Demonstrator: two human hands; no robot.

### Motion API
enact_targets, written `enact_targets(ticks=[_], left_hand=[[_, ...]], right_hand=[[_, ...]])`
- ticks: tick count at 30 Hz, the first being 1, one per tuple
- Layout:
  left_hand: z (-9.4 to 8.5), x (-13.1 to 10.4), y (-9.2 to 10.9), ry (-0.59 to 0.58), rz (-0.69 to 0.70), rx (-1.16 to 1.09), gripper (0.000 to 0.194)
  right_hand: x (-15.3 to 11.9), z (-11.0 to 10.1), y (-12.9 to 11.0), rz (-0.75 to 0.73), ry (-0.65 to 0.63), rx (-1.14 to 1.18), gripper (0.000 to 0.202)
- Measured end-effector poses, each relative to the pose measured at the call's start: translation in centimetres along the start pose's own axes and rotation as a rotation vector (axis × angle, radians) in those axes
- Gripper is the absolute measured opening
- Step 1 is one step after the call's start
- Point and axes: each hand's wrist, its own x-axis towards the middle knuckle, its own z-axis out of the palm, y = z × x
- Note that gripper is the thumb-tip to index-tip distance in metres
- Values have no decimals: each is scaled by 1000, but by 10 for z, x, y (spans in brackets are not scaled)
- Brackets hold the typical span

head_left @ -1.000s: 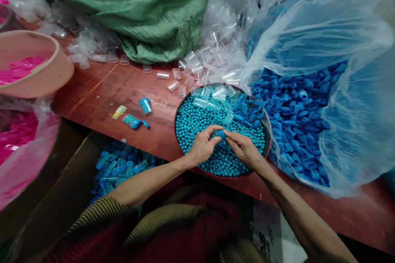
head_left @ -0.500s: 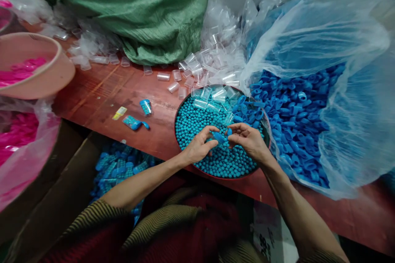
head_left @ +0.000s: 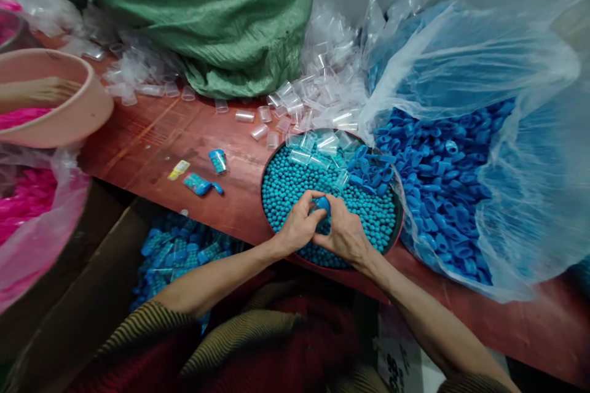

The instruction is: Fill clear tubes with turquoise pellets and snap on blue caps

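Observation:
Both hands meet over the near part of a round dark tray (head_left: pixel 397 230) full of small teal balls (head_left: pixel 295 181). My left hand (head_left: pixel 299 224) pinches a small blue plastic piece (head_left: pixel 322 203) between thumb and fingers. Against the same piece press the thumb and fingers of my right hand (head_left: pixel 345 230); the fingers hide much of it. Loose blue caps (head_left: pixel 369 169) and clear plastic cups (head_left: pixel 328 142) lie on the balls at the tray's far side.
Right of the tray, a clear bag (head_left: pixel 520 196) holds blue caps. Clear cups lie before a green sack (head_left: pixel 239 24). A filled cup (head_left: pixel 218 161) stands on the red table (head_left: pixel 239 196). Another person's hand (head_left: pixel 46 92) reaches into a pink basin (head_left: pixel 92 107). Filled blue-capped cups (head_left: pixel 177 252) lie below.
My right hand has moved left and closed in on my left hand, at the blue piece. Another person's hand has come into the pink basin.

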Motion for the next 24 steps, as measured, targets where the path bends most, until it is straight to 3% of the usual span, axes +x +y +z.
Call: enact_targets(ticks=[4, 8, 12, 15, 19, 21, 23, 24], left_hand=[[3, 1, 2, 32, -52, -63, 17], [-1, -1, 8, 8, -8, -5, 17], [-30, -6, 14, 14, 50, 251, 24], [-76, -12, 18, 195, 83, 442, 34], [-137, -19, 21, 532, 53, 855, 36], [-147, -18, 21, 652, 32, 1062, 38], [-138, -12, 21, 678, 87, 1142, 37], [-126, -7, 21, 633, 131, 1131, 35]], right_hand=[[3, 4, 2, -18, 6, -14, 60], [1, 9, -2, -15, 54, 24, 65], [0, 12, -11, -9, -44, 57, 71], [0, 7, -1, 6, -86, 61, 56], [1, -7, 39, 94, 46, 20, 25], [3, -15, 62, 156, 93, -71, 23], [8, -22, 79, 222, 89, -200, 24], [12, -24, 85, 248, 79, -254, 25]])
